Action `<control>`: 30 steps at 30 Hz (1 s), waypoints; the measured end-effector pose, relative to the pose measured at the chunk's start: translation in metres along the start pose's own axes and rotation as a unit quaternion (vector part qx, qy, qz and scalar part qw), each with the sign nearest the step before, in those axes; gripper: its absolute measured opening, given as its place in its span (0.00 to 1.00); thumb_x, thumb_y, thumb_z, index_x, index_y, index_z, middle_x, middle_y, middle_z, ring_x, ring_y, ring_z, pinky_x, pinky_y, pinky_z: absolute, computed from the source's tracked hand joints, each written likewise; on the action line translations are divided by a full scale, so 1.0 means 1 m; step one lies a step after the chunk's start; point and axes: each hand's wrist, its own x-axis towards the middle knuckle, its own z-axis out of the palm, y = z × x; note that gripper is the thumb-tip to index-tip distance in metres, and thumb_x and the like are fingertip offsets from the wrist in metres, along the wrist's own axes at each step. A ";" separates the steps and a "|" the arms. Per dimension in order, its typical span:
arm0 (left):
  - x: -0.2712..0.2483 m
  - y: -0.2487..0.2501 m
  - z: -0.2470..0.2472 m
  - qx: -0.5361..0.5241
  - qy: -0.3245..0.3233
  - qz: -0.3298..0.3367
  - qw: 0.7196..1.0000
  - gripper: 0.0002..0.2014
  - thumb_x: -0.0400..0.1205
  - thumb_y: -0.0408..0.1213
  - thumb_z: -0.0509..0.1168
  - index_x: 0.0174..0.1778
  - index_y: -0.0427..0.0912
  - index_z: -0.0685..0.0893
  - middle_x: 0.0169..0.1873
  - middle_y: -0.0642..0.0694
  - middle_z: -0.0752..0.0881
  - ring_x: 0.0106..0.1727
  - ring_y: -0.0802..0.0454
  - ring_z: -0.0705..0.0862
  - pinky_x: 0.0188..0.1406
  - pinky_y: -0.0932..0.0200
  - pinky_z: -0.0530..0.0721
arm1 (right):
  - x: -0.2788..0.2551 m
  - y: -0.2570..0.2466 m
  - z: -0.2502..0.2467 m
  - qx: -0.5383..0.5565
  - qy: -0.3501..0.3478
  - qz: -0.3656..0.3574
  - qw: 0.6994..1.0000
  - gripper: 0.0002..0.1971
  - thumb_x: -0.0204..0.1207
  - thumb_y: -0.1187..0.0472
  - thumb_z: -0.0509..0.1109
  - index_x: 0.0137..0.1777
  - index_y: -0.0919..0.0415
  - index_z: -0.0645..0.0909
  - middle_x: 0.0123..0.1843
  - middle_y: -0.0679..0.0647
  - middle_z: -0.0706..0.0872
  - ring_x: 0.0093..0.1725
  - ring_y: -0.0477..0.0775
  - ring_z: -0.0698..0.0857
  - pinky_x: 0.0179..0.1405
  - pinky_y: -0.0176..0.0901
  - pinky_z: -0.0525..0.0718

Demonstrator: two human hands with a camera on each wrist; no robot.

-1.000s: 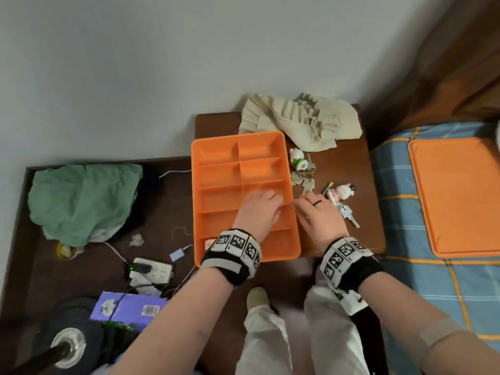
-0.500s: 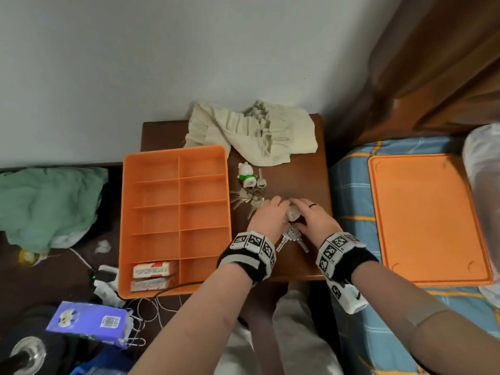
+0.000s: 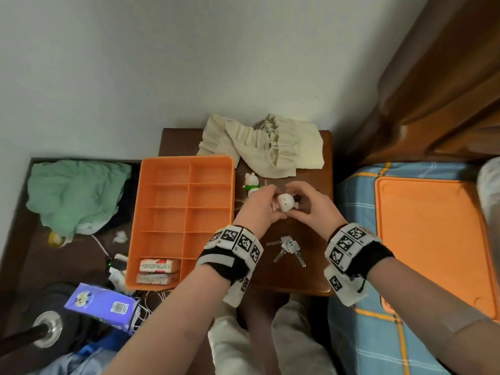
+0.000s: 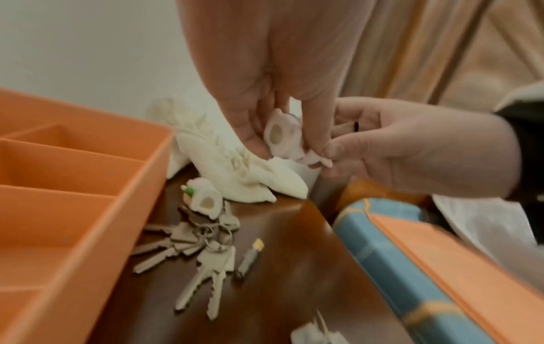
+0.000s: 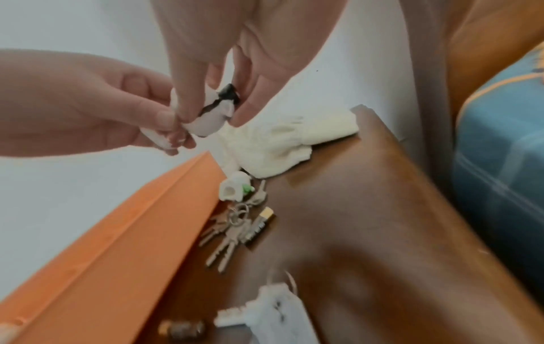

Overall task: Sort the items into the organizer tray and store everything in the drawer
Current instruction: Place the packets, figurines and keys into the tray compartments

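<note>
Both hands hold a small white figurine (image 3: 285,203) above the brown nightstand (image 3: 311,272). My left hand (image 3: 267,203) pinches its left side, and my right hand (image 3: 299,201) pinches its right side, where a black part (image 5: 228,95) shows. The orange organizer tray (image 3: 165,171) lies to their left, with two small boxes (image 3: 158,266) in its near-left compartment. A second white figurine with green trim (image 3: 251,182) sits on a bunch of keys (image 4: 206,244) beside the tray. A key set with a white charm (image 3: 288,246) lies nearer me.
A cream cloth (image 3: 265,147) covers the back of the nightstand. A small battery-like stick (image 4: 250,258) lies by the key bunch. An orange lid (image 3: 433,239) rests on the blue bed at the right. Green cloth (image 3: 73,193), cables and a purple box (image 3: 100,304) clutter the floor at the left.
My hands left the tray, went to the items on the nightstand, and now hold the white figurine lifted between them. The key set with the white charm stays on the wood.
</note>
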 end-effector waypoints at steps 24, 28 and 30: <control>-0.086 -0.192 -0.124 -0.130 0.096 -0.095 0.982 0.20 0.76 0.33 0.68 0.62 0.48 0.73 0.49 0.50 0.82 0.42 0.66 0.80 0.39 0.73 0.74 | 0.107 -0.031 0.092 -0.178 0.071 0.181 0.965 0.26 0.74 0.56 0.67 0.71 0.57 0.66 0.59 0.70 0.79 0.52 0.69 0.82 0.49 0.51 0.80; -0.089 -0.201 -0.121 -0.131 0.056 -0.081 0.986 0.21 0.75 0.29 0.67 0.62 0.45 0.70 0.46 0.46 0.82 0.36 0.61 0.78 0.39 0.68 0.75 | 0.070 -0.060 0.096 -0.022 0.216 0.135 0.967 0.25 0.73 0.61 0.70 0.68 0.58 0.67 0.62 0.62 0.79 0.52 0.60 0.82 0.48 0.43 0.76; -0.091 -0.206 -0.121 -0.119 0.047 -0.074 0.989 0.22 0.74 0.28 0.69 0.61 0.44 0.72 0.50 0.46 0.81 0.43 0.56 0.80 0.46 0.63 0.77 | 0.048 -0.083 0.108 0.073 0.252 0.114 0.958 0.26 0.72 0.67 0.71 0.68 0.59 0.66 0.58 0.55 0.78 0.51 0.53 0.80 0.47 0.36 0.78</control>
